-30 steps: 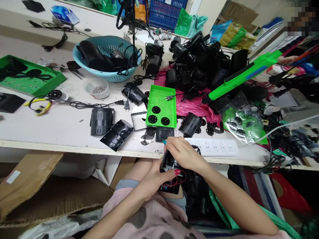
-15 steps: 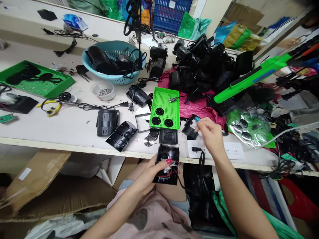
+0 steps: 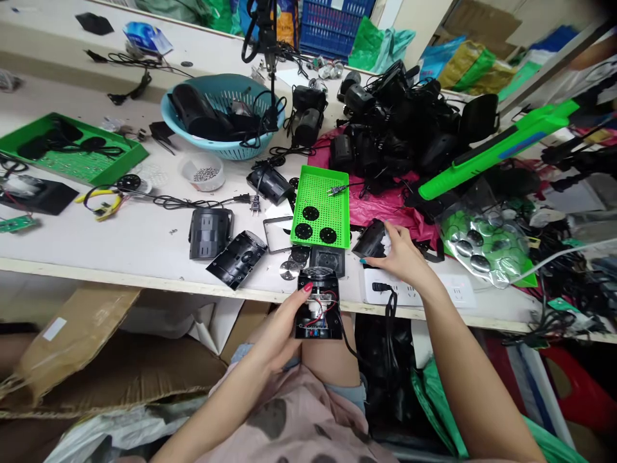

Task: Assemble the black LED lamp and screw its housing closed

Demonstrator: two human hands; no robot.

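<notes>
Two hands busy: my left hand (image 3: pixel 282 328) grips the open black housing (image 3: pixel 318 313) lower centre, light, rigid, wires fragile, hold edges; my right hand (image 3: pixel 400 254) grasps a black cover (image 3: pixel 371 239) on the bench (image 3: pixel 120 247)

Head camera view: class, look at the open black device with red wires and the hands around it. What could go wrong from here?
1. The left hand alone holds the open black device with red wires off the white table's edge; it could slip.
2. The right hand grasps a black curved housing part beside the white power strip; its plugged cable might snag.
3. Loose black discs near the edge could be knocked off.
</notes>
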